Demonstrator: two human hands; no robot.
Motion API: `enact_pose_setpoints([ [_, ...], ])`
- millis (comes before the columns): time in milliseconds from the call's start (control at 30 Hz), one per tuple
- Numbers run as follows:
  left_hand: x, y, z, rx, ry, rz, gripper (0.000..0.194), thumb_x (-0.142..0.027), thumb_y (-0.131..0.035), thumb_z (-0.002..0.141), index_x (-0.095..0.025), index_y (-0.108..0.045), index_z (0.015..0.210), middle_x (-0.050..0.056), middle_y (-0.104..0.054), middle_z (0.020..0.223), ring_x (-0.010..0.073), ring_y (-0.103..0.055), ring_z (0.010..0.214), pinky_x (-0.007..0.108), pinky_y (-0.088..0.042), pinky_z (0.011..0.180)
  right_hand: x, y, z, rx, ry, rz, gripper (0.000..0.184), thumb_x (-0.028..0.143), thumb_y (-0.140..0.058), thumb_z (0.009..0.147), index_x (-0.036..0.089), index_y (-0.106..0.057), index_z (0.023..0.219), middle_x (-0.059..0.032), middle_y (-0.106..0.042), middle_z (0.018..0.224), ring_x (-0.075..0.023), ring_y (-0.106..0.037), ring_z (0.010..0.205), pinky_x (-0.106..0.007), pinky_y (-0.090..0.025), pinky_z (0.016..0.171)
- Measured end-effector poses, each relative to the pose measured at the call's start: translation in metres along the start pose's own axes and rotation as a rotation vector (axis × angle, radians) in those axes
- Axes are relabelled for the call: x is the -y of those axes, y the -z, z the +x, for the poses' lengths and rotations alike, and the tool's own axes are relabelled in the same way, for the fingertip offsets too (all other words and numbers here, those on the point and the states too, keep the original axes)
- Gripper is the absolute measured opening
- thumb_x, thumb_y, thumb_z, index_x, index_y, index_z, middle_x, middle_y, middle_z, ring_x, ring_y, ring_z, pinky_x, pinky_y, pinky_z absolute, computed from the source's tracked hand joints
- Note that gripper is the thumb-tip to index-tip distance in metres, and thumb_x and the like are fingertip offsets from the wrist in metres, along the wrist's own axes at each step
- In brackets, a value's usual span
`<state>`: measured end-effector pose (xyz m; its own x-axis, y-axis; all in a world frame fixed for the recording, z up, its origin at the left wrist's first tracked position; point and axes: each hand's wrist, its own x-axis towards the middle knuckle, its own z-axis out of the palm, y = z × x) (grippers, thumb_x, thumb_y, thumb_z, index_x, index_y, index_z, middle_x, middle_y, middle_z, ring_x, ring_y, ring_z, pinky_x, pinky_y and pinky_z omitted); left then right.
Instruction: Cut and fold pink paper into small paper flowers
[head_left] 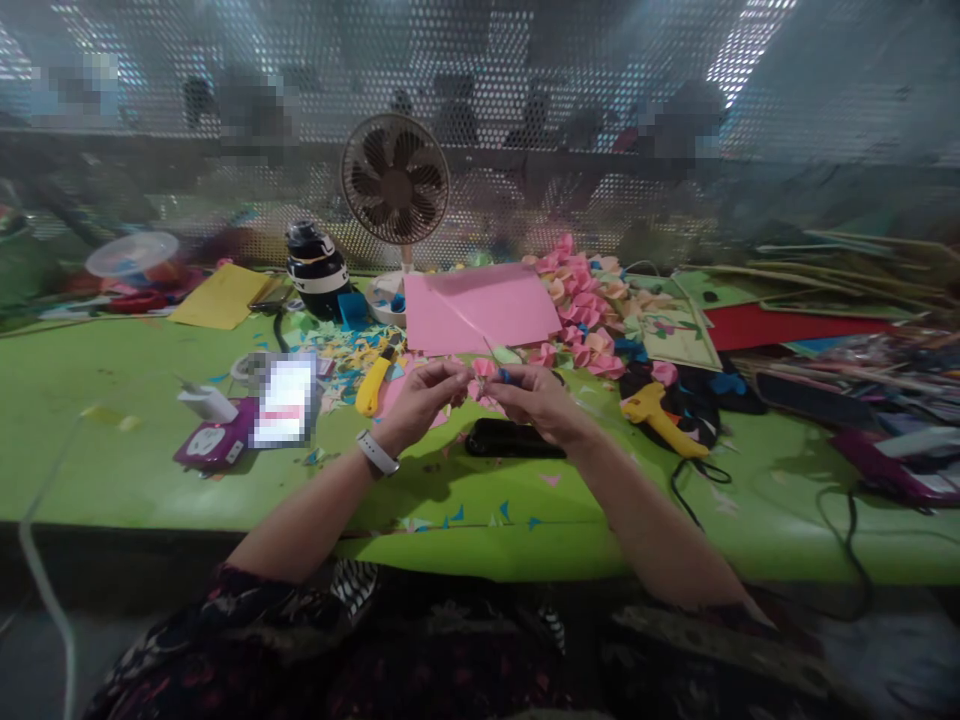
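Observation:
Between my fingertips is a small pink paper flower (482, 370), partly hidden by the fingers. My left hand (420, 402) pinches it from the left, and a white band circles that wrist. From the right, my right hand (538, 402) is closed on the flower too; something blue shows at its fingers. Under the right hand lies a black case-like object (502, 438). A yellow-handled cutter (373, 385) rests just left of the left hand. Beyond both hands lies a pink paper sheet (480, 308), beside a heap of pink paper flowers (581, 290).
A yellow glue gun (660, 418) with a black cord lies at right. Paper scraps (352, 355) litter the green table (112, 400). A lit screen (285, 400) and a purple device (214, 440) are at left. Behind stand a fan (396, 180) and a dark bottle (319, 275).

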<state>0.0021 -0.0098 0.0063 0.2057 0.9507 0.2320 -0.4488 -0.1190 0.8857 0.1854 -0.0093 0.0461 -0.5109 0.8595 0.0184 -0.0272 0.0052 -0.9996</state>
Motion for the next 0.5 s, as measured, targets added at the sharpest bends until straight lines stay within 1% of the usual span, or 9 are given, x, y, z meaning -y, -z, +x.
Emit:
enact_pose_setpoints([
  [100, 0.0, -0.002, -0.001, 0.0, 0.015, 0.002, 0.028, -0.042, -0.087, 0.069, -0.018, -0.073, 0.07, -0.002, -0.063, 0.06, 0.0063, -0.051, 0.052, 0.021, -0.039, 0.052, 0.001, -0.001, 0.0, 0.058, -0.037, 0.035, 0.038, 0.05, -0.082, 0.069, 0.017, -0.065, 0.078, 0.0124, -0.031, 0.046, -0.0029, -0.019, 0.039, -0.022, -0.01, 0.038],
  [200, 0.0, -0.004, -0.001, -0.027, 0.037, -0.016, 0.03, -0.041, -0.089, 0.064, -0.018, -0.074, 0.073, -0.001, -0.066, 0.063, 0.0069, -0.052, 0.053, 0.021, -0.04, 0.052, 0.001, -0.004, -0.001, 0.035, -0.024, 0.063, 0.039, 0.05, -0.084, 0.067, 0.017, -0.063, 0.073, 0.0123, -0.033, 0.046, -0.0025, -0.02, 0.039, -0.021, -0.011, 0.038],
  [333, 0.0, -0.003, -0.001, -0.084, 0.091, -0.06, 0.035, -0.035, -0.087, 0.065, -0.021, -0.078, 0.096, 0.001, -0.071, 0.077, 0.0079, -0.059, 0.061, 0.021, -0.045, 0.057, 0.001, -0.01, 0.0, -0.093, 0.018, 0.123, 0.042, 0.052, -0.086, 0.063, 0.018, -0.064, 0.074, 0.0119, -0.038, 0.047, -0.0023, -0.023, 0.039, -0.021, -0.013, 0.038],
  [367, 0.0, -0.002, -0.001, -0.099, 0.104, -0.067, 0.035, -0.034, -0.086, 0.067, -0.022, -0.078, 0.099, 0.002, -0.072, 0.078, 0.0084, -0.06, 0.063, 0.02, -0.046, 0.058, 0.0, -0.011, 0.001, -0.13, 0.026, 0.142, 0.042, 0.052, -0.086, 0.061, 0.018, -0.064, 0.073, 0.0119, -0.038, 0.047, -0.0022, -0.023, 0.039, -0.022, -0.012, 0.038],
  [433, 0.0, -0.001, -0.002, -0.102, 0.121, -0.063, 0.03, -0.033, -0.084, 0.068, -0.021, -0.078, 0.095, 0.002, -0.071, 0.077, 0.0097, -0.063, 0.065, 0.02, -0.046, 0.058, -0.001, -0.012, 0.002, -0.202, 0.038, 0.173, 0.043, 0.051, -0.088, 0.059, 0.018, -0.063, 0.072, 0.0118, -0.038, 0.048, -0.0023, -0.024, 0.039, -0.022, -0.012, 0.037],
  [500, 0.001, -0.002, -0.004, -0.066, 0.137, -0.026, 0.026, -0.033, -0.084, 0.069, -0.02, -0.078, 0.09, 0.003, -0.072, 0.076, 0.0109, -0.064, 0.067, 0.02, -0.047, 0.058, -0.003, -0.013, 0.004, -0.264, 0.05, 0.191, 0.043, 0.05, -0.088, 0.058, 0.018, -0.064, 0.073, 0.0114, -0.04, 0.048, -0.0025, -0.025, 0.039, -0.022, -0.014, 0.037],
])
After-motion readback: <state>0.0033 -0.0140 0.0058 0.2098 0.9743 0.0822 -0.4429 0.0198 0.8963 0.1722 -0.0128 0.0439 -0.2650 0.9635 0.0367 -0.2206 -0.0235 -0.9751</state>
